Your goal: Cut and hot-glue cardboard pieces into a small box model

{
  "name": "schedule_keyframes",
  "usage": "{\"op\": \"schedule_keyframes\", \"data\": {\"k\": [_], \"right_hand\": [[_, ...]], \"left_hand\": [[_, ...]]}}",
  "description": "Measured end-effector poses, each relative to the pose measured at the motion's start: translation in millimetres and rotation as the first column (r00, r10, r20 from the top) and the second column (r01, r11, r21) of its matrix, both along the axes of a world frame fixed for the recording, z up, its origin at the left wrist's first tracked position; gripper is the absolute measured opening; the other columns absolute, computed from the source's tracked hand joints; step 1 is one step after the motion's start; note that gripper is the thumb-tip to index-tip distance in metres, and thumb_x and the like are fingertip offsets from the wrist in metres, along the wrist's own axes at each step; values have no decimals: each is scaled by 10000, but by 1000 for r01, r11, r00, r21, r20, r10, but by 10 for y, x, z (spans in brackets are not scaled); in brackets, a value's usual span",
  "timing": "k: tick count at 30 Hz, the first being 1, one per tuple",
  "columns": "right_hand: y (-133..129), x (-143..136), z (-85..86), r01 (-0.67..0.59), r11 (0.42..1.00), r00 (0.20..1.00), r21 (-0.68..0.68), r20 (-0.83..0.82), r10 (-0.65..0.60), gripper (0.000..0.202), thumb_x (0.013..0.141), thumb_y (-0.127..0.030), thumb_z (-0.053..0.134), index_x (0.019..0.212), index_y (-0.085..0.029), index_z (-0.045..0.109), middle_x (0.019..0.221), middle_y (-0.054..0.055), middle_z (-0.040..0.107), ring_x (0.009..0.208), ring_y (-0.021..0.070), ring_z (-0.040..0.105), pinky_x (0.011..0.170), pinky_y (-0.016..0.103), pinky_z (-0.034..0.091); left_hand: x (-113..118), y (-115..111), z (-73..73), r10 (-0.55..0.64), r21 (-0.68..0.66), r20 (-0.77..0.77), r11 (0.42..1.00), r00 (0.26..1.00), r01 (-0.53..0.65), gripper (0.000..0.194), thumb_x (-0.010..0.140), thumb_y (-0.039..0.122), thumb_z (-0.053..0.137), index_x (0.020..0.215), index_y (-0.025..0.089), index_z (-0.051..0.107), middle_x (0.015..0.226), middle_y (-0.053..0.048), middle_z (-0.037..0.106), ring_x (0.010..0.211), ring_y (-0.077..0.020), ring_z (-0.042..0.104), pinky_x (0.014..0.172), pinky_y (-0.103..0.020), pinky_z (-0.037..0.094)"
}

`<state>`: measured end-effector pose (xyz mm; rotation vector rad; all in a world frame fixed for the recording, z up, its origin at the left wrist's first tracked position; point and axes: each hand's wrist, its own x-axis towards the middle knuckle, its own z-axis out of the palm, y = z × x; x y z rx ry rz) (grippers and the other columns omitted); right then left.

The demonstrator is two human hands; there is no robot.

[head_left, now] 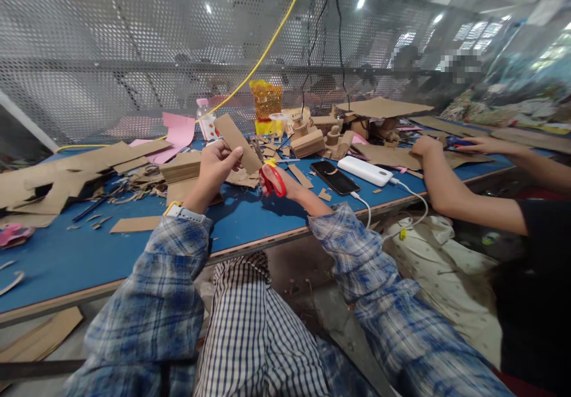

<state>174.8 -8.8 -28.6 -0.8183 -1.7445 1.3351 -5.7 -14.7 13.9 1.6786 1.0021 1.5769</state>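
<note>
The strip (pixel 237 142) is raised above the counter (pixel 250 224), pinched between the thumb and fingers of the left hand (pixel 219 160). Just beside its lower end are the scissors (pixel 273 181) (red-handled, blades partly hidden); the right hand's (pixel 288 184) fingers are curled around the handles. Cardboard stacks and scraps lie around both hands. To the right, the phone (pixel 334 178) lies near the power bank (pixel 364 171), each with a white cable. Farther right, a person's hands (pixel 427 146) rest over more cardboard.

Blue-white plaid sleeves (pixel 178 284), rolled; pale watch (pixel 186 213), yellow trim; dark-and-white checked cloth (pixel 254 337) over lap.
</note>
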Motion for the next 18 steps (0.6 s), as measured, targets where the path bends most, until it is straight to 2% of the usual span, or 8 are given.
{"op": "schedule_keyframes", "data": {"k": [3, 8, 14, 18], "right_hand": [[-45, 4, 13, -21, 1000, 999, 7, 29, 21, 521, 972, -658, 465, 730, -197, 481, 600, -37, 531, 477, 80, 511, 481, 208, 447], [-70, 21, 21, -70, 996, 994, 59, 84, 65, 606, 892, -768, 475, 679, -201, 489, 546, -35, 524, 468, 93, 507, 478, 230, 429], [-29, 33, -25, -95, 990, 991, 108, 108, 83, 654, 825, -860, 442, 664, -226, 467, 527, -32, 498, 466, 115, 491, 478, 268, 422], [-18, 35, -35, -93, 991, 988, 99, 133, 79, 662, 810, -883, 435, 676, -234, 457, 529, -33, 494, 468, 122, 491, 477, 277, 420]], "left_hand": [[-39, 16, 14, 25, 29, 26, 999, 999, -26, 249, 727, 363, 770, 797, 170, 629, 592, 7, 634, 496, -106, 590, 474, -193, 467], [-72, 39, 32, 69, 36, -7, 997, 998, -69, 221, 725, 339, 753, 741, 179, 601, 587, 10, 625, 495, -98, 585, 464, -184, 457], [-111, 65, 54, 109, 27, 105, 993, 989, -112, 221, 727, 320, 751, 787, 161, 609, 642, 0, 657, 481, -87, 587, 462, -183, 462], [-138, 76, 62, 128, 27, 112, 991, 985, -132, 215, 745, 321, 748, 787, 165, 606, 638, 11, 645, 479, -82, 587, 476, -183, 476]]}}
